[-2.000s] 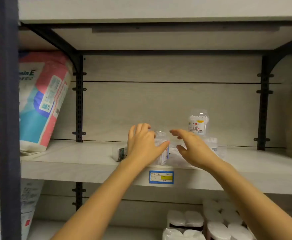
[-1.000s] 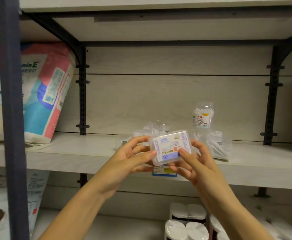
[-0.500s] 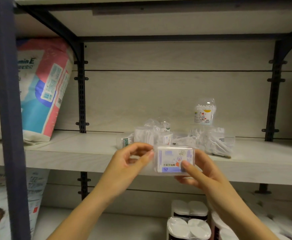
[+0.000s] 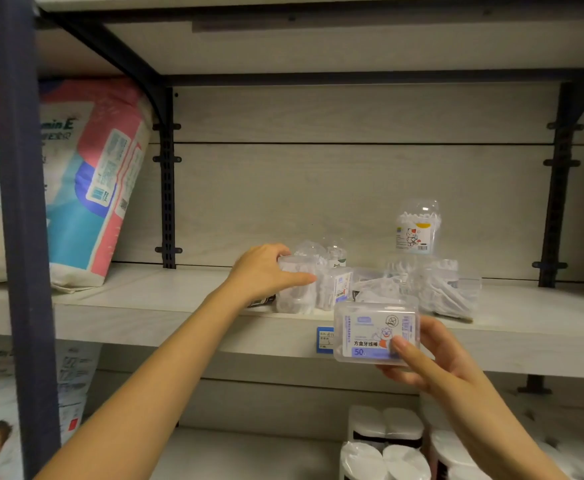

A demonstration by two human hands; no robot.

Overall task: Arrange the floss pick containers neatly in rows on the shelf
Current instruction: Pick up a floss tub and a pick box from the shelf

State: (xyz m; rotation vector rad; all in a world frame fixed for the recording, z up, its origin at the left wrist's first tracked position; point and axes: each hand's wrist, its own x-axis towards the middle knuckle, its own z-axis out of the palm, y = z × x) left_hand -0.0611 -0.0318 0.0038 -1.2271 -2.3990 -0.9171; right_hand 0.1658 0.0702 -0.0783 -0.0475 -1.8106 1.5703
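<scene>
The task looks barely begun. The floss pick containers (image 4: 380, 289) sit in a loose heap near the middle of the pale wood-grain shelf (image 4: 145, 306), not in rows. Some stand upright, and several clear plastic tubs lying on their sides (image 4: 451, 294) form the right of the heap. A dome-lidded clear tub with a cartoon cat label (image 4: 417, 226) is perched on top of them, close to the back wall. No straight line of containers shows anywhere on the board, so by my judgement nearly all of the sorting is left.

The left hand (image 4: 266, 275) reaches onto the shelf, and its grip is closed round an upright clear plastic container (image 4: 295, 289) at the left edge of the heap. The fingers curl over its top and the thumb stretches along its front. That container appears to stand on the shelf, just beside a small clear box with a blue label (image 4: 339, 289).

The right hand (image 4: 432, 362) holds a flat rectangular clear plastic box with a blue and white label (image 4: 375, 336) in front of the shelf's edge, off the board and just below the heap. Its grip is a pinch, with the thumb pressed on the label face and the fingers behind the box. The box partly covers a blue price tag (image 4: 325, 339) on the shelf lip.

A large pink and blue soft pack (image 4: 86, 181) leans at the shelf's left end.
</scene>
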